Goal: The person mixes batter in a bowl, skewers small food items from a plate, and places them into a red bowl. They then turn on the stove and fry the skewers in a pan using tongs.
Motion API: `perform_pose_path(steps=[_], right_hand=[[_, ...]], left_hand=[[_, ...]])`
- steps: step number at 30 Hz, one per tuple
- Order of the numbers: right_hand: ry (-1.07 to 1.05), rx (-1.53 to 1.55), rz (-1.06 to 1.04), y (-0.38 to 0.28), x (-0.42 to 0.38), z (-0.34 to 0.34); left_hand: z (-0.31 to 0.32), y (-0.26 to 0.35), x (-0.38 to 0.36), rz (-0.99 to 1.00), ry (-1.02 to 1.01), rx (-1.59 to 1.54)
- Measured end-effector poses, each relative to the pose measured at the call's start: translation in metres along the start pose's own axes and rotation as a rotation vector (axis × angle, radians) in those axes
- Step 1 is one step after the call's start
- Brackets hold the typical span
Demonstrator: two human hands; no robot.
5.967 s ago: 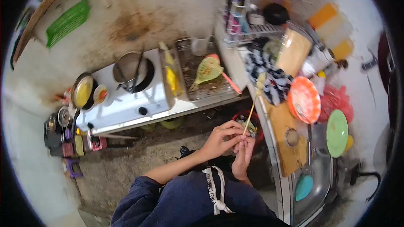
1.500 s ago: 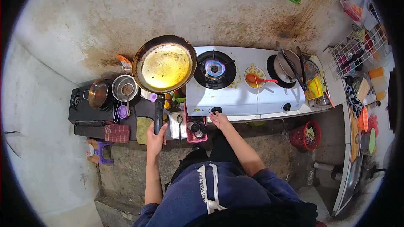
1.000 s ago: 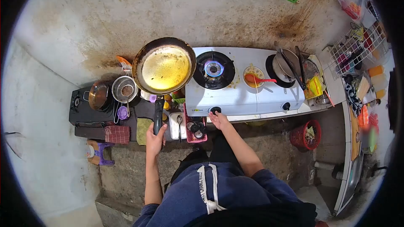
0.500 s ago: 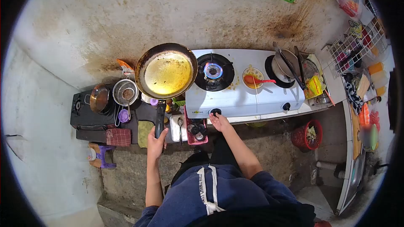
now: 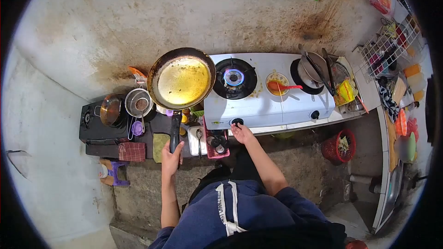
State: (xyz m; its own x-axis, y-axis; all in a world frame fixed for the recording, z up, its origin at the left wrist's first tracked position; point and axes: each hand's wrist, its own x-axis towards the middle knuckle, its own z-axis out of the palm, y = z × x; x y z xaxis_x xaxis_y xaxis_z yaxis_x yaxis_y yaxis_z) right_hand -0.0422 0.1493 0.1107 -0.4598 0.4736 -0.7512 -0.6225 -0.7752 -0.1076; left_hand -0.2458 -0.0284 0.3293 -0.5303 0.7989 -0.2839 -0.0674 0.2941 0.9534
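Observation:
My left hand (image 5: 171,160) is closed around the black handle of a frying pan (image 5: 182,81), which is held up left of the burner. The pan's golden inside has a shiny, oily look. The fingers of my right hand (image 5: 242,134) are pinched at the black left knob (image 5: 237,122) on the front of a white gas stove (image 5: 265,115). A blue ring of flame burns on the left burner (image 5: 234,78). Between the burners sits a patterned bowl (image 5: 277,76) of orange-yellow liquid with a red spoon (image 5: 293,87) in it.
A grey pot (image 5: 314,67) with dark-handled utensils stands on the right burner. Left of the stove are a strainer (image 5: 138,97), a glass-lidded pan (image 5: 110,109) and a white tray (image 5: 194,147) with a spoon. A red basket (image 5: 345,150) stands on the floor at right.
The burner flame has lost its orange tinge and is now blue all round. My right hand remains at the knob, and the pan stays beside the burner. The view has shifted slightly.

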Motion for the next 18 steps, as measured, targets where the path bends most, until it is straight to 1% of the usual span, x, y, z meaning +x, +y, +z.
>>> perform_pose_path(steps=[15, 18], right_hand=[[-0.029, 0.104, -0.008, 0.0013, 0.0003, -0.0025], [-0.049, 0.107, 0.028, 0.0003, -0.0016, -0.002]], left_hand=[[-0.0005, 0.0028, -0.0017, -0.003, -0.012, -0.021], [-0.0013, 0.0011, -0.0025, -0.001, -0.005, -0.021]])
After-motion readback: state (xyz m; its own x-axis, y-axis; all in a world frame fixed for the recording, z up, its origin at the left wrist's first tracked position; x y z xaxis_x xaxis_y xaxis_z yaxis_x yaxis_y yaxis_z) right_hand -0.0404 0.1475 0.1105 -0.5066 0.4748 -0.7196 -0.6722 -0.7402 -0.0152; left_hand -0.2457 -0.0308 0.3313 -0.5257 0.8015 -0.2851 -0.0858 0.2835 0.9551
